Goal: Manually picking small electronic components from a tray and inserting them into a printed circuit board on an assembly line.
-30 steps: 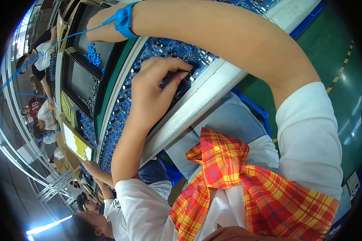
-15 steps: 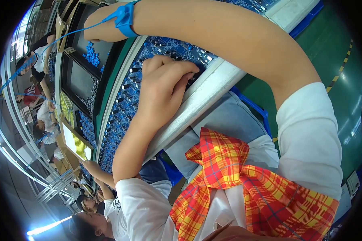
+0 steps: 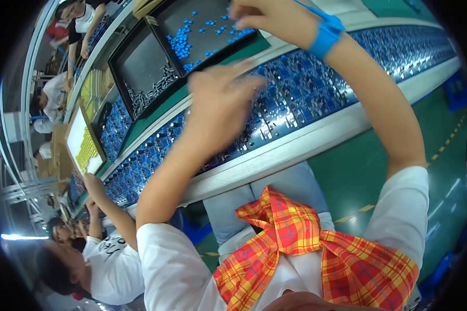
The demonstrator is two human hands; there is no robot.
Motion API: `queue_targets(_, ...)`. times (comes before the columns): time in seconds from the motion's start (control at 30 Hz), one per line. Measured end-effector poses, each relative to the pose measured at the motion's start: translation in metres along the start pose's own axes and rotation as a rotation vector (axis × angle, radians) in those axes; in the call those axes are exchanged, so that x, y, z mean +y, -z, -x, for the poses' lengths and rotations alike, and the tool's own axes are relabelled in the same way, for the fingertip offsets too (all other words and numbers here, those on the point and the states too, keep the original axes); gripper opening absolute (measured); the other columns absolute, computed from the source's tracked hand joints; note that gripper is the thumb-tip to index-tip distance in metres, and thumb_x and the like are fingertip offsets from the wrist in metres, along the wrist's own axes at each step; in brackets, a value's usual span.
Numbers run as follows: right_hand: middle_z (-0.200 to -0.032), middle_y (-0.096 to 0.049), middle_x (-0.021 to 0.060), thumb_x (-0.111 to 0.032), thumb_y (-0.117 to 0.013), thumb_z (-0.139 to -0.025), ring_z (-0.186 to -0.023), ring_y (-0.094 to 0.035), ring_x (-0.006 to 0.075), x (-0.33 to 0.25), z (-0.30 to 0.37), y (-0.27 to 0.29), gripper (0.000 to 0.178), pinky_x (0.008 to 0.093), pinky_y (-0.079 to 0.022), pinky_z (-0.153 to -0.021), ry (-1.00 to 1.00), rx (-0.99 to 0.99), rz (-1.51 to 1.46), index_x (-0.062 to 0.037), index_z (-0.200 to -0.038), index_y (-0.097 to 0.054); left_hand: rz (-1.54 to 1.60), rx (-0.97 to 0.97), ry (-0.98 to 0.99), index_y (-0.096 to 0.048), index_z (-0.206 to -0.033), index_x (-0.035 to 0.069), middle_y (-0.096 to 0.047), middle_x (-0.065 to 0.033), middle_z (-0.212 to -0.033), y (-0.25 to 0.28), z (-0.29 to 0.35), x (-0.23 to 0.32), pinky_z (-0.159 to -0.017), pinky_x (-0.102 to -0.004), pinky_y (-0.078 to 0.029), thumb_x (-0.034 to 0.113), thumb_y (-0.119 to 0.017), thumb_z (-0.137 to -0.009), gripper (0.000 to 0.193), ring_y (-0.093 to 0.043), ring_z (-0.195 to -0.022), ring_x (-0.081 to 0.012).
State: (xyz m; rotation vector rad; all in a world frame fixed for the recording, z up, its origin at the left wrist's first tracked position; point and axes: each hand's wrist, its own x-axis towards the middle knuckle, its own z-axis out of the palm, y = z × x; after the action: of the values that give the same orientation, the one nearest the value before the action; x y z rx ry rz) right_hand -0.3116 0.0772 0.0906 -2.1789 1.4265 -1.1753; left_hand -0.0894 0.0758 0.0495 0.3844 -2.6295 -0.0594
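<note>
My left hand point(image 3: 220, 106) hovers above a row of blue circuit boards point(image 3: 290, 90) covered with small components. Motion smears its fingers, so whether they hold anything is hidden. My right hand point(image 3: 277, 19), with a blue wrist strap point(image 3: 327, 35), is over the near right side of a black tray point(image 3: 219, 58). Its thumb and a finger show apart, and nothing is visible between them; the picture's top edge cuts the hand. Small round blue components point(image 3: 180, 44) lie scattered in that tray. Dark grey cylindrical parts point(image 3: 158, 85) fill the near side of the adjoining black tray point(image 3: 123, 83).
A pale metal rail point(image 3: 275, 147) runs along the bench's near edge. To the left stands a tilted frame with yellow pieces point(image 3: 88, 145) beside more boards. A co-worker in a white shirt point(image 3: 114, 269) sits at my left; others work across the line.
My view has swung, showing more of the trays and board row. My right hand has come back toward me over the blue components. My left hand has lifted from the boards and blurred.
</note>
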Motion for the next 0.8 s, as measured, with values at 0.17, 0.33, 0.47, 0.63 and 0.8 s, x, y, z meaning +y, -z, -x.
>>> queue_targets(0.17,-0.087,-0.070,0.0115,-0.010,-0.066,-0.088,-0.078,-0.066,0.0253,0.047,0.040,0.024,0.013,0.0359,-0.053,-0.070,-0.039,-0.058,0.324,-0.0026,-0.097,-0.071,-0.233,0.251,0.434,-0.068,-0.104,0.004,-0.069,-0.0162,-0.105,0.052,0.073,-0.137,-0.085,-0.0400,-0.050,0.012,-0.069,-0.082,0.024,-0.064,-0.098,-0.0340)
queue_targets(0.33,-0.086,-0.070,0.0111,-0.010,-0.067,-0.088,-0.078,-0.067,0.0229,0.077,0.069,0.033,0.012,0.0338,-0.053,-0.070,0.001,-0.017,0.503,-0.0022,-0.096,-0.071,-0.041,-0.026,0.777,-0.067,-0.108,0.003,-0.069,-0.0120,-0.095,0.060,0.089,-0.159,-0.076,-0.0345,-0.050,0.017,-0.071,-0.084,0.028,-0.065,-0.082,-0.0243)
queue_targets(0.47,-0.089,-0.070,0.0112,-0.008,-0.066,-0.087,-0.081,-0.067,0.0257,0.056,0.072,0.026,0.011,0.0352,-0.053,-0.072,-0.278,-0.157,0.379,-0.0024,-0.095,-0.071,0.097,-0.124,0.752,-0.067,-0.106,0.001,-0.068,-0.0126,-0.088,0.064,0.089,-0.159,-0.071,-0.0340,-0.050,0.016,-0.071,-0.084,0.027,-0.064,-0.078,-0.0234)
queue_targets(0.63,-0.090,-0.069,0.0138,-0.009,-0.065,-0.085,-0.087,-0.066,0.0308,0.054,0.071,0.018,0.011,0.0374,-0.052,-0.078,-0.261,-0.212,0.369,-0.0026,-0.092,-0.070,0.064,-0.098,0.672,-0.067,-0.100,0.000,-0.067,-0.0156,-0.087,0.057,0.089,-0.155,-0.072,-0.0366,-0.050,0.011,-0.069,-0.083,0.019,-0.064,-0.078,-0.0276)
queue_targets(0.8,-0.089,-0.069,0.0136,-0.007,-0.066,-0.083,-0.087,-0.065,0.0322,0.057,0.069,0.015,0.009,0.0390,-0.052,-0.078,-0.152,-0.227,0.437,-0.0019,-0.090,-0.070,-0.029,0.109,0.554,-0.067,-0.095,0.000,-0.066,-0.0169,-0.087,0.046,0.100,-0.156,-0.072,-0.0386,-0.050,0.008,-0.069,-0.082,0.015,-0.064,-0.078,-0.0301)
